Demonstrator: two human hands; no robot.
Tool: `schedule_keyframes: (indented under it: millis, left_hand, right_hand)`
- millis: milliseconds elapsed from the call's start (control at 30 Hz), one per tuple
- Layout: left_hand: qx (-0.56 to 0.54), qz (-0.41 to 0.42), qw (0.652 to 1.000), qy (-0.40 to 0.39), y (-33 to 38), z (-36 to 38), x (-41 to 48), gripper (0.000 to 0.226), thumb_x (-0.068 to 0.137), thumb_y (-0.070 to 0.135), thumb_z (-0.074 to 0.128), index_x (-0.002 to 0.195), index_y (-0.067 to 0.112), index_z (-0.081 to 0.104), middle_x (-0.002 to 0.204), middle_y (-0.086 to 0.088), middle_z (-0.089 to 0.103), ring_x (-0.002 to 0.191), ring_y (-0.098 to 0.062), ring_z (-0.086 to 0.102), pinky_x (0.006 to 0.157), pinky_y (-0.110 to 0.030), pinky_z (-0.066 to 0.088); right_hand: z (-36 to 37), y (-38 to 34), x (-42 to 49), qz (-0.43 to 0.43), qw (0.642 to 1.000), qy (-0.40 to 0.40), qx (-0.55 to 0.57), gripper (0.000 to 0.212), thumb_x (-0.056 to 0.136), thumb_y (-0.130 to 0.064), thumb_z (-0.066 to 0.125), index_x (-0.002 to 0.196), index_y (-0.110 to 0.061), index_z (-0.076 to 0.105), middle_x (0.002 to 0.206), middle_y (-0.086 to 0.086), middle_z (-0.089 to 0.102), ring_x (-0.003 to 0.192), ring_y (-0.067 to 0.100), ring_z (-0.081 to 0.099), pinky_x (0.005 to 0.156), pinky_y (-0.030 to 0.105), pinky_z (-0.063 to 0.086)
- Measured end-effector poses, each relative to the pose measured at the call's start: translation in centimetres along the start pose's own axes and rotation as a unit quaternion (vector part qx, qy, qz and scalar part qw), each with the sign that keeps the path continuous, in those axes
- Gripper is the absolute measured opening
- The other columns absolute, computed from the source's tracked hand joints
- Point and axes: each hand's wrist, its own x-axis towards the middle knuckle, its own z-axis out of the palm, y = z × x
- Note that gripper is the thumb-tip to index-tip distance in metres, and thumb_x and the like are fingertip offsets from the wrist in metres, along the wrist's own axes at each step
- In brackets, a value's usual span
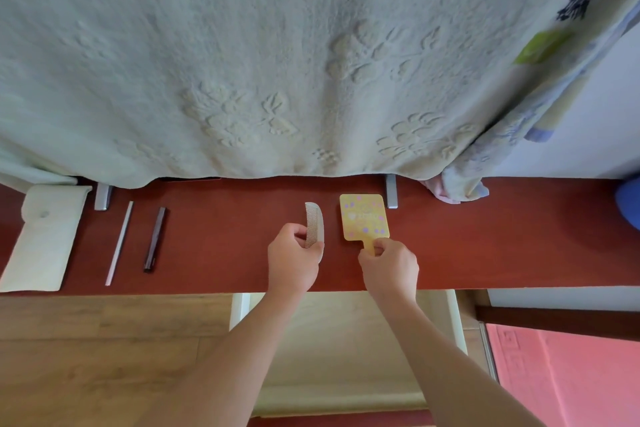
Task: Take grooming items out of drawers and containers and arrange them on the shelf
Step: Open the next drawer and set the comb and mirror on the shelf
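Appeared well under way, judging by the layout. Four grooming items lay in a row on the red-brown wooden shelf (214,246): one thin white stick (119,243) and one dark narrow comb (155,239) toward the left end, one curved pale fine-toothed comb (317,224) and one yellow square hand mirror with purple dots (363,217) near the middle. Left hand (294,256) closed around the curved comb's lower end; right hand (389,267) pinched the mirror's handle. One cream fabric pouch (45,236) at the far left edge. One open cream drawer (346,350) below the front edge; contents unclear, so remaining work unknown.
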Motion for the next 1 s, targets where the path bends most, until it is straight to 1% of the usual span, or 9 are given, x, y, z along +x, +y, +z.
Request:
schedule_keyframes:
  millis: [67, 167, 267, 400, 500, 600, 767, 867, 1000]
  left_hand:
    - [0.017, 0.001, 1.0, 0.006, -0.1, 0.0, 0.1, 0.024, 0.081, 0.012, 0.076, 0.099, 0.016, 0.061, 0.074, 0.002, 0.067, 0.062, -0.011, 0.067, 0.051, -0.014, 0.047]
    - [0.046, 0.011, 0.999, 0.01, -0.2, 0.0, 0.1, 0.029, 0.082, 0.016, 0.077, 0.104, 0.018, 0.059, 0.073, 0.005, 0.064, 0.065, -0.007, 0.064, 0.053, -0.01, 0.043]
    - [0.073, 0.02, 0.997, 0.007, -0.3, 0.0, 0.3, 0.03, 0.081, 0.02, 0.078, 0.104, 0.018, 0.059, 0.07, 0.009, 0.063, 0.064, -0.004, 0.063, 0.052, -0.011, 0.042]
    - [0.098, 0.024, 0.995, -0.021, -0.5, 0.1, 0.7, 0.03, 0.082, 0.024, 0.079, 0.103, 0.017, 0.059, 0.073, 0.009, 0.065, 0.064, -0.003, 0.063, 0.052, -0.012, 0.041]
    - [0.121, 0.026, 0.992, -0.028, -0.7, 0.2, 1.0, 0.031, 0.081, 0.028, 0.079, 0.102, 0.019, 0.058, 0.077, 0.008, 0.067, 0.065, -0.004, 0.063, 0.05, -0.012, 0.04]
    - [0.152, 0.027, 0.988, -0.027, -0.8, 0.1, 1.3, 0.034, 0.08, 0.033, 0.079, 0.103, 0.021, 0.057, 0.082, 0.006, 0.07, 0.066, -0.007, 0.065, 0.056, -0.024, 0.05]
    - [0.219, 0.022, 0.975, -0.01, -0.5, -0.1, 1.3, 0.034, 0.078, 0.046, 0.076, 0.093, 0.023, 0.055, 0.078, 0.009, 0.066, 0.067, -0.012, 0.065, 0.059, -0.035, 0.055]
    - [0.248, 0.018, 0.969, -0.01, -0.5, 0.0, 1.3, 0.035, 0.076, 0.051, 0.073, 0.084, 0.023, 0.054, 0.078, 0.01, 0.064, 0.068, -0.015, 0.064, 0.058, -0.035, 0.056]
    - [0.241, 0.013, 0.97, -0.015, -0.3, -0.1, 1.4, 0.037, 0.075, 0.05, 0.074, 0.075, 0.02, 0.053, 0.073, 0.007, 0.063, 0.064, -0.015, 0.062, 0.051, -0.03, 0.049]
  right_hand:
    - [0.2, 0.1, 0.2, -0.003, 1.0, 0.003, -0.003, 0.028, 0.081, -0.02, 0.06, 0.059, -0.011, 0.046, 0.064, 0.001, 0.05, 0.055, 0.02, 0.043, 0.05, 0.032, 0.036]
    - [0.3, 0.2, 0.3, -0.012, 1.0, 0.001, -0.016, 0.027, 0.082, -0.02, 0.062, 0.061, -0.012, 0.047, 0.066, -0.001, 0.05, 0.057, 0.018, 0.043, 0.05, 0.03, 0.035]
    - [0.5, 0.2, 0.5, -0.016, 0.999, 0.005, -0.028, 0.027, 0.084, -0.02, 0.063, 0.063, -0.011, 0.048, 0.069, 0.001, 0.051, 0.058, 0.016, 0.042, 0.051, 0.028, 0.034]
    - [0.7, 0.0, 0.5, -0.018, 0.999, 0.005, -0.035, 0.018, 0.085, -0.023, 0.065, 0.076, -0.008, 0.06, 0.078, 0.001, 0.058, 0.069, 0.02, 0.054, 0.062, 0.033, 0.046]
    - [0.8, 0.0, 0.5, -0.02, 0.999, 0.007, -0.028, 0.016, 0.085, -0.023, 0.065, 0.08, -0.008, 0.064, 0.08, 0.002, 0.06, 0.073, 0.022, 0.057, 0.065, 0.033, 0.046]
    - [0.7, -0.1, 0.6, -0.019, 1.0, 0.004, -0.024, 0.016, 0.086, -0.022, 0.066, 0.089, -0.007, 0.065, 0.085, 0.0, 0.058, 0.075, 0.021, 0.054, 0.068, 0.032, 0.045]
    - [0.7, -0.1, 0.6, -0.018, 1.0, 0.004, -0.02, 0.015, 0.087, -0.022, 0.066, 0.096, -0.009, 0.066, 0.088, -0.002, 0.056, 0.076, 0.015, 0.05, 0.065, 0.026, 0.039]
    - [0.8, 0.0, 0.7, -0.019, 1.0, 0.004, -0.015, 0.014, 0.087, -0.022, 0.067, 0.096, -0.011, 0.065, 0.09, -0.002, 0.058, 0.077, 0.015, 0.052, 0.065, 0.026, 0.039]
    - [1.0, 0.4, 0.8, -0.02, 1.0, 0.009, -0.006, 0.017, 0.087, -0.024, 0.067, 0.1, -0.013, 0.065, 0.092, -0.004, 0.056, 0.077, 0.014, 0.053, 0.064, 0.025, 0.039]
